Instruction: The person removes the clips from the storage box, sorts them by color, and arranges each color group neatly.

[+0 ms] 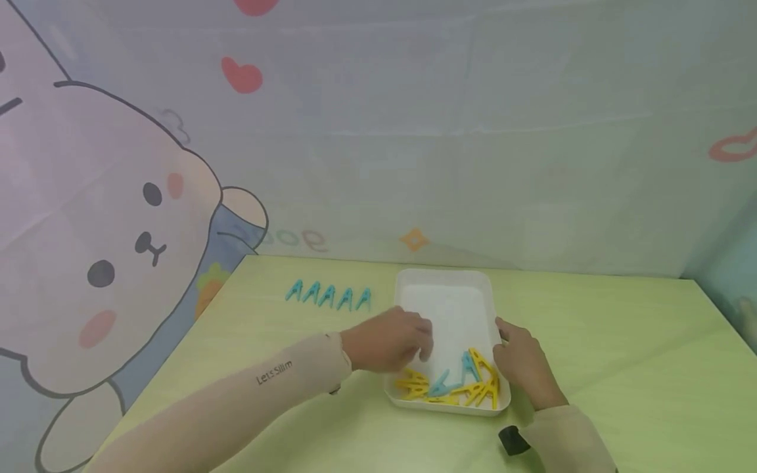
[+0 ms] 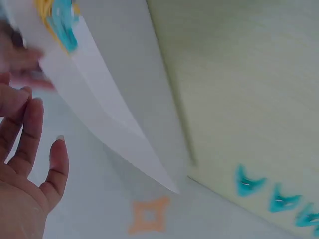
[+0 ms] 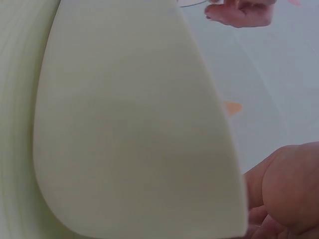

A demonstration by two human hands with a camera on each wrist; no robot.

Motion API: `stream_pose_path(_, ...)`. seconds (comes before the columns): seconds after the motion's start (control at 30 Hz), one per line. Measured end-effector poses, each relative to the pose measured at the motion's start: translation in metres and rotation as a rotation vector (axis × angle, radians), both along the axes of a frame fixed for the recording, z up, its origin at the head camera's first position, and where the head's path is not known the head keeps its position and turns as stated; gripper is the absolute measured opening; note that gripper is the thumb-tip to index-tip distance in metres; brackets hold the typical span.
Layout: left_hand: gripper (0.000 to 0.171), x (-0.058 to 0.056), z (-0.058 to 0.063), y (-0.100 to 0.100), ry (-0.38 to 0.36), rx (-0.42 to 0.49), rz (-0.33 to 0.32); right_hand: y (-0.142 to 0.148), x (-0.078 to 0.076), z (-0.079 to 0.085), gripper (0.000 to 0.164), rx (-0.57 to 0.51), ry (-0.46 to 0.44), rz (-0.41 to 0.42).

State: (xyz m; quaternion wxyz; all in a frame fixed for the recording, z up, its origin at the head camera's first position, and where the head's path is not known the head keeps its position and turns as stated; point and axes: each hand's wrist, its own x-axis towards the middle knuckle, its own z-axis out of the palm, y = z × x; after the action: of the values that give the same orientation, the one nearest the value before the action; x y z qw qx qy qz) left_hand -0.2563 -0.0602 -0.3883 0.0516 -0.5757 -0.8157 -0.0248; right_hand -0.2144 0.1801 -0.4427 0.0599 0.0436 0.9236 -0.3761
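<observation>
A white plastic tray stands on the table with several yellow clothespins and a few blue clothespins jumbled at its near end. Over the tray's left side hovers my left hand, its fingers loosely bent. In the left wrist view that hand shows its thumb apart from the fingers and holds nothing. My right hand grips the tray's right rim. The right wrist view shows the tray's outer wall up close, with part of the right hand at the rim.
Left of the tray, several blue clothespins lie in a neat row on the pale green table. A printed cloth hangs behind the table's far edge. A small black object is by the right sleeve.
</observation>
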Motion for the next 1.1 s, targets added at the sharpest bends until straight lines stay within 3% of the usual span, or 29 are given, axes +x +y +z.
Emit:
stream_pose_path(0.17,0.023,0.022,-0.003,0.026,0.152,-0.288,-0.146,0.001,0.001,0.001,0.058,-0.028,-0.005,-0.008)
stream_pose_path(0.4,0.016,0.026,-0.015,0.040,0.287,-0.412,-0.266,0.002,0.003,-0.001,0.059,-0.049,-0.005,-0.002)
stream_pose_path(0.8,0.017,0.020,-0.028,0.046,0.271,-0.514,-0.249,0.001,0.004,0.001,0.057,-0.014,-0.002,0.012)
stream_pose_path(1.1,0.020,0.020,-0.026,0.050,0.279,-0.562,-0.269,0.001,0.004,-0.001,0.057,-0.061,0.011,-0.010)
